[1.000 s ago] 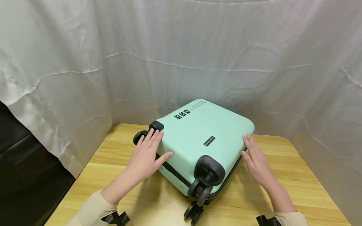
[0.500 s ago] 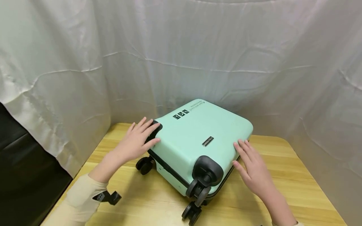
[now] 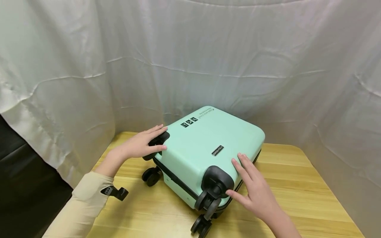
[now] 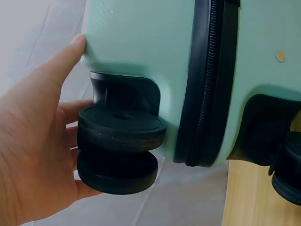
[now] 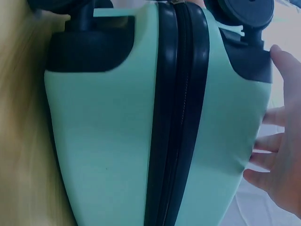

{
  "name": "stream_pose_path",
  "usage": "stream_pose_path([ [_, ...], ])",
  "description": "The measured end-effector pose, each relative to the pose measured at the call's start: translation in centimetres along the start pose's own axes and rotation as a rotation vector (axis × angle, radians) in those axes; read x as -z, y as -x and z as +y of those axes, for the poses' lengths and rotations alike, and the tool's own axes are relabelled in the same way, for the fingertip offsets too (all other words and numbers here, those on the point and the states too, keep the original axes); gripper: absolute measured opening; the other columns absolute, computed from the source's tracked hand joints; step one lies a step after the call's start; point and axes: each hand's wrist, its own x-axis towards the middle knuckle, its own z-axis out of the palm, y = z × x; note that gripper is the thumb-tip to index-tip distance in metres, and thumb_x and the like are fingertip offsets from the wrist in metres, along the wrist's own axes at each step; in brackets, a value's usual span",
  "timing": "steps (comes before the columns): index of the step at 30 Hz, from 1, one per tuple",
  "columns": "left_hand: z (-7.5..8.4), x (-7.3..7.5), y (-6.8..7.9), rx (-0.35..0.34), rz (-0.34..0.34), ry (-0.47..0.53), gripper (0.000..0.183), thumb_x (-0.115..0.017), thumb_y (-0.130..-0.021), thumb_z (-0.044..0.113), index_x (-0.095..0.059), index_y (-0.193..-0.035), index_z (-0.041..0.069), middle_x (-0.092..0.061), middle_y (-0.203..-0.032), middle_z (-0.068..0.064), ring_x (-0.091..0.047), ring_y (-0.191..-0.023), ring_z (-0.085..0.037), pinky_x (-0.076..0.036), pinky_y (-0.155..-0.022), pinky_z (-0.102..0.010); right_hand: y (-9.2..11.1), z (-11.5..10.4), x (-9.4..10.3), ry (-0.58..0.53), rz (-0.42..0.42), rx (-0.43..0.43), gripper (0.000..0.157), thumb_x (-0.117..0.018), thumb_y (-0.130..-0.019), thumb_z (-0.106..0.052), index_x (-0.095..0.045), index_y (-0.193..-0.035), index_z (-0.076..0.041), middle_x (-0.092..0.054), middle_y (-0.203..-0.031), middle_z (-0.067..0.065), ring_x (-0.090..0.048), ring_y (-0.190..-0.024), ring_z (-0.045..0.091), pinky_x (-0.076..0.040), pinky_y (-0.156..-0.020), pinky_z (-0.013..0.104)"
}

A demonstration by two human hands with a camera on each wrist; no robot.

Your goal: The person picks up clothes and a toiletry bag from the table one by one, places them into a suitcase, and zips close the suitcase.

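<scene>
A mint-green hard-shell suitcase (image 3: 202,142) lies flat on the wooden table, its black wheels toward me. My left hand (image 3: 143,142) rests at its left corner with fingers extended over the black wheel mount (image 3: 159,138); in the left wrist view the thumb touches the shell beside a double wheel (image 4: 121,132). On the near right side my right hand (image 3: 253,190) lies with spread, mostly straight fingers along the edge, thumb at the near corner's black wheel mount (image 3: 218,180). The right wrist view shows a black zipper band (image 5: 176,113) running down the suitcase's side.
The wooden table (image 3: 285,185) extends to both sides of the suitcase. Pale grey curtains (image 3: 238,49) hang close behind it and along the sides. A black surface (image 3: 26,185) shows at the far left. Another wheel (image 3: 151,176) stands near the tabletop at left.
My right hand has slid along the suitcase's right edge toward the near corner. My left hand has shifted slightly left and turned more sideways at its corner. The suitcase has barely moved.
</scene>
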Motion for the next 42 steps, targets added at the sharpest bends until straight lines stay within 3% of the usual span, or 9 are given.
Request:
stream_pose_path([
  [5, -0.3, -0.1, 0.1, -0.015, 0.020, 0.023, 0.078, -0.053, -0.091, 0.063, -0.024, -0.155, 0.030, -0.019, -0.164, 0.000, -0.032, -0.145, -0.037, -0.029, -0.114, -0.060, -0.3, -0.5, -0.3, -0.012, 0.012, -0.024, 0.089, -0.050, -0.086, -0.071, -0.044, -0.145, -0.004, -0.042, -0.150, 0.022, -0.034, -0.144, 0.031, -0.012, -0.122, 0.020],
  [13, 0.0, -0.5, 0.7, -0.024, 0.062, 0.003, 0.078, -0.056, -0.091, 0.060, -0.028, -0.155, 0.025, -0.026, -0.162, -0.003, -0.035, -0.144, -0.034, -0.023, -0.116, -0.061, -0.3, -0.2, -0.5, -0.064, 0.035, -0.006, 0.087, -0.053, -0.087, -0.068, -0.047, -0.143, -0.003, -0.043, -0.149, 0.023, -0.033, -0.145, 0.031, -0.014, -0.122, 0.019],
  [23, 2.0, -0.8, 1.7, 0.029, 0.092, -0.096, 0.081, -0.053, -0.089, 0.066, -0.033, -0.153, 0.019, -0.031, -0.159, -0.009, -0.043, -0.139, -0.037, -0.018, -0.118, -0.060, -0.1, 2.1, 0.4, -0.194, -0.011, 0.047, 0.082, -0.059, -0.088, -0.059, -0.045, -0.143, 0.000, -0.038, -0.151, 0.024, -0.027, -0.148, 0.028, -0.016, -0.120, 0.016],
  [32, 4.1, -1.6, 2.8, 0.048, 0.157, -0.197, 0.084, -0.050, -0.087, 0.072, -0.041, -0.149, 0.017, -0.042, -0.153, -0.014, -0.047, -0.137, -0.032, -0.018, -0.119, -0.058, 0.2, 4.7, 1.3, -0.237, -0.049, 0.055, 0.084, -0.070, -0.083, -0.053, -0.046, -0.143, 0.000, -0.037, -0.152, 0.024, -0.026, -0.149, 0.028, -0.017, -0.119, 0.015],
  [37, 5.0, -2.0, 3.4, 0.042, 0.178, -0.227, 0.083, -0.051, -0.085, 0.072, -0.044, -0.148, 0.018, -0.046, -0.151, -0.012, -0.048, -0.137, -0.030, -0.018, -0.120, -0.056, 0.6, 6.0, 1.9, -0.233, -0.059, 0.047, 0.081, -0.077, -0.080, -0.045, -0.048, -0.142, 0.000, -0.040, -0.151, 0.022, -0.029, -0.148, 0.021, -0.018, -0.118, 0.013],
  [42, 5.9, -2.4, 3.5, 0.032, 0.192, -0.247, 0.083, -0.050, -0.086, 0.073, -0.045, -0.147, 0.017, -0.048, -0.149, -0.012, -0.049, -0.135, -0.030, -0.021, -0.119, -0.055, 1.2, 7.0, 2.8, -0.215, -0.099, -0.019, 0.082, -0.085, -0.071, -0.024, -0.049, -0.142, -0.004, -0.041, -0.152, 0.017, -0.027, -0.149, 0.020, -0.017, -0.118, 0.013],
])
